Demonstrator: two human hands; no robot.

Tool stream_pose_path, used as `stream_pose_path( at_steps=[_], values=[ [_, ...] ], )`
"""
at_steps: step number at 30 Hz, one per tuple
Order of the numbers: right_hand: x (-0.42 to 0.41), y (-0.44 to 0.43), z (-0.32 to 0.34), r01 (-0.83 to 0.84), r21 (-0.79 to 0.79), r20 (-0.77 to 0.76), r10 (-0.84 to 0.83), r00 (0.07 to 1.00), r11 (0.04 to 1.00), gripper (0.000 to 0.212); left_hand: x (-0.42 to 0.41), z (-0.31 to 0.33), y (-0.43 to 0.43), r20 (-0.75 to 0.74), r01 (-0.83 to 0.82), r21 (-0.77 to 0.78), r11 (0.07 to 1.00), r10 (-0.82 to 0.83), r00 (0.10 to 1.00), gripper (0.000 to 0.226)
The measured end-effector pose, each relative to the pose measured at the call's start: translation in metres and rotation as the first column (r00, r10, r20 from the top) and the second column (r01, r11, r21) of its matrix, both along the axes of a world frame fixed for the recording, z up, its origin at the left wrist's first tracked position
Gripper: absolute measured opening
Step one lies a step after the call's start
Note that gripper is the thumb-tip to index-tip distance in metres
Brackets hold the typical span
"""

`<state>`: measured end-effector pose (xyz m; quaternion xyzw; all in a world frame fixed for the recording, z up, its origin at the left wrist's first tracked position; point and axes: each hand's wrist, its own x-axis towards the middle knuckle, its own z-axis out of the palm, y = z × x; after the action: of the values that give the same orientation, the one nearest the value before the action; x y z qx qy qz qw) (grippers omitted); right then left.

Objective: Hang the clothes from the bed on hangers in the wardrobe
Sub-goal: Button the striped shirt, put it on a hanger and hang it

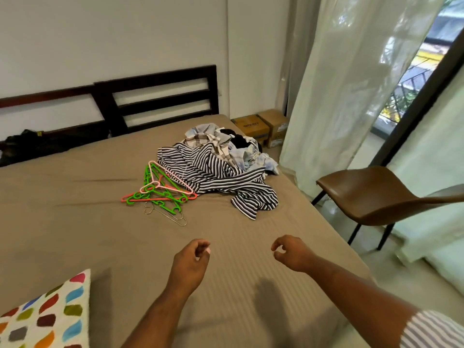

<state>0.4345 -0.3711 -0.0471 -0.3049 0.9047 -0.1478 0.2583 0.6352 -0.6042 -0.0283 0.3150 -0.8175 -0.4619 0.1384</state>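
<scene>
The clothes lie piled on the bed, far right, with the hangers touching the pile's left edge. Behind the bed stands the headboard; boxes sit past its far right corner; a chair stands right of it.

I count one bed, one heap of clothes, two cardboard boxes, one chair, one spotted cushion; the tangled hangers overlap beyond counting.

Black-and-white striped shirt, green and pink hangers, taupe bed, brown chair.
</scene>
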Motion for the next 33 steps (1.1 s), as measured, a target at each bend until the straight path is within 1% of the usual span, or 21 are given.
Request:
stream_pose_path(
  at_steps=[4,8,10,12,15,17,20,21,22,23,24,25,27,29,31,33],
  values=[
    [-0.031,-0.023,-0.017,-0.018,0.12,0.07,0.01,0.997,0.993,0.036,-0.006,-0.011,-0.01,0.054,-0.012,0.011,1.0,0.012,0.998,0.016],
    [-0.086,-0.056,-0.05,0.026,0.125,0.115,-0.041,0.993,0.992,0.045,-0.024,-0.025,-0.016,0.07,-0.03,0.019,0.999,0.028,0.997,0.017],
    [-0.112,-0.074,-0.072,0.097,0.084,0.166,-0.11,0.98,0.992,0.048,-0.029,-0.041,-0.015,0.089,-0.067,0.025,0.997,0.065,0.994,0.016],
    [-0.14,-0.094,-0.101,0.177,0.003,0.217,-0.174,0.96,0.984,0.056,-0.03,-0.067,-0.008,0.13,-0.12,0.047,0.992,0.113,0.985,0.016],
    [-0.171,-0.12,-0.148,0.31,-0.105,0.337,-0.259,0.905,0.945,0.069,-0.023,-0.1,0.013,0.233,-0.203,0.088,0.975,0.178,0.956,0.018],
    [-0.184,-0.136,-0.171,0.366,-0.14,0.385,-0.29,0.876,0.92,0.072,-0.018,-0.12,0.028,0.286,-0.245,0.1,0.964,0.208,0.935,0.022],
    [-0.191,-0.157,-0.187,0.454,-0.145,0.451,-0.349,0.821,0.879,0.068,-0.018,-0.131,0.048,0.354,-0.299,0.122,0.946,0.24,0.904,0.021],
    [-0.193,-0.161,-0.191,0.467,-0.139,0.479,-0.353,0.803,0.873,0.06,-0.019,-0.133,0.052,0.366,-0.32,0.131,0.938,0.255,0.895,0.02],
    [-0.195,-0.164,-0.193,0.47,-0.144,0.493,-0.349,0.797,0.871,0.045,-0.02,-0.133,0.055,0.373,-0.333,0.135,0.933,0.264,0.889,0.021],
    [-0.198,-0.166,-0.192,0.457,-0.146,0.478,-0.341,0.809,0.877,0.029,-0.022,-0.132,0.057,0.375,-0.334,0.13,0.933,0.266,0.888,0.022],
    [-0.199,-0.167,-0.191,0.454,-0.153,0.465,-0.341,0.817,0.878,0.022,-0.024,-0.131,0.057,0.373,-0.34,0.123,0.932,0.274,0.886,0.022],
    [-0.2,-0.166,-0.19,0.473,-0.169,0.447,-0.36,0.819,0.865,0.022,-0.026,-0.129,0.057,0.374,-0.352,0.128,0.927,0.284,0.883,0.021],
    [-0.202,-0.165,-0.178,0.559,-0.247,0.433,-0.426,0.794,0.792,0.025,-0.032,-0.124,0.052,0.341,-0.33,0.106,0.938,0.277,0.898,0.022],
    [-0.202,-0.166,-0.152,0.607,-0.362,0.446,-0.441,0.779,0.707,0.017,-0.042,-0.114,0.047,0.29,-0.301,0.094,0.949,0.263,0.92,0.022],
    [-0.201,-0.169,-0.11,0.641,-0.457,0.538,-0.383,0.751,0.617,0.017,-0.055,-0.097,0.042,0.236,-0.267,0.117,0.957,0.234,0.943,0.021],
    [-0.197,-0.17,-0.054,0.654,-0.521,0.612,-0.295,0.734,0.549,0.02,-0.071,-0.074,0.036,0.166,-0.206,0.101,0.973,0.188,0.968,0.02]
  ],
)
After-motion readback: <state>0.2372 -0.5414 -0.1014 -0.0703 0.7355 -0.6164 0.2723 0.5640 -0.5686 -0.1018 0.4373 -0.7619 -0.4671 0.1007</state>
